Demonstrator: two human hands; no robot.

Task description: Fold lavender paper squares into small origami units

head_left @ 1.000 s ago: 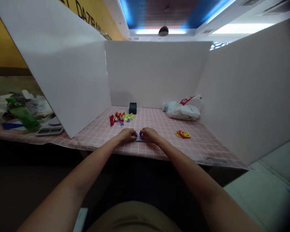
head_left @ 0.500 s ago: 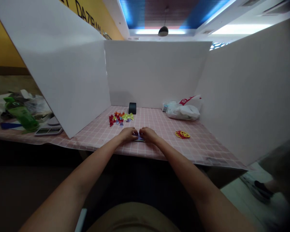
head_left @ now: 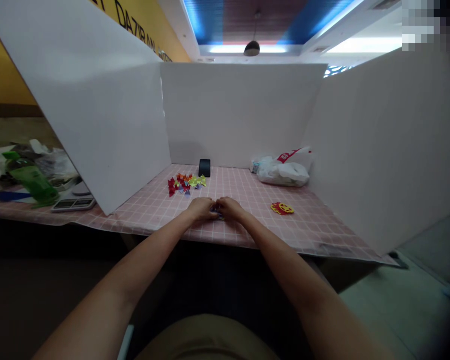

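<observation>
The left hand (head_left: 203, 208) and the right hand (head_left: 228, 207) meet low over the near edge of the surface (head_left: 210, 232). Both are curled closed on a small bit of purple paper (head_left: 219, 215), which sits between them, mostly covered (the very tips of the fingers are hard to see). The hands are probably so close because the paper is little and needs holding from both sides.

To the right, a flat bunch of red and yellow cutouts (head_left: 282, 208) lies well apart from the hands. Off to the left, past a white board (head_left: 108, 110), are a kitchen scale (head_left: 74, 202) and a green bottle (head_left: 32, 177) that leans over.

Farther back is a pile of pointy paper shapes (head_left: 185, 184), red, orange, yellow and purple, maybe put there to stay out of the way. Behind it a black thing (head_left: 204, 168) stands near the back board (head_left: 243, 115). A white plastic bag (head_left: 284, 172) has red print too small to read.

Up on the yellow wall (head_left: 176, 25), big dark letters seem to say "DAZIRAN".
</observation>
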